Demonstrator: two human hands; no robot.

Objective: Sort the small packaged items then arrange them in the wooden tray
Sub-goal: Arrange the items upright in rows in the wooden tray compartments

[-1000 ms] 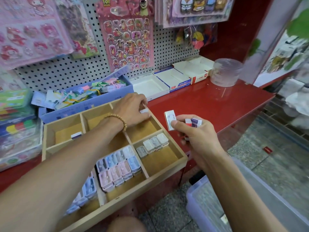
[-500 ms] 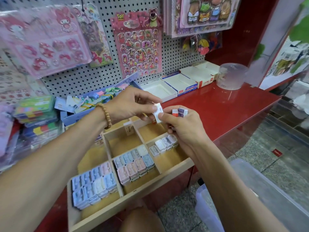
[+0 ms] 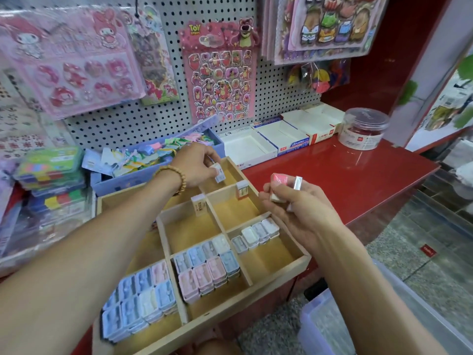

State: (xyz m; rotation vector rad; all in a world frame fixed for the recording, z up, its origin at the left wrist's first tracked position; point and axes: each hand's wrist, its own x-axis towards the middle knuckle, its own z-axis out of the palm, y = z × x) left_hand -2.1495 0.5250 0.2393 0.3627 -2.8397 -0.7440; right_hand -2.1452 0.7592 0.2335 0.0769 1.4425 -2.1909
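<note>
Left hand (image 3: 195, 163) pinching a small white packet (image 3: 219, 172) should set it upright in the wooden tray (image 3: 279, 274)'s far-right compartment, while right hand (image 3: 294, 203) grips spare packets (image 3: 284, 184).

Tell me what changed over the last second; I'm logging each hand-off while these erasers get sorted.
The left hand came back from the tray's far compartment, took a white packaged eraser from the right hand and now carries it over that far compartment again. The right hand keeps gripping its remaining erasers. The rows already in the wooden tray look unchanged.
</note>
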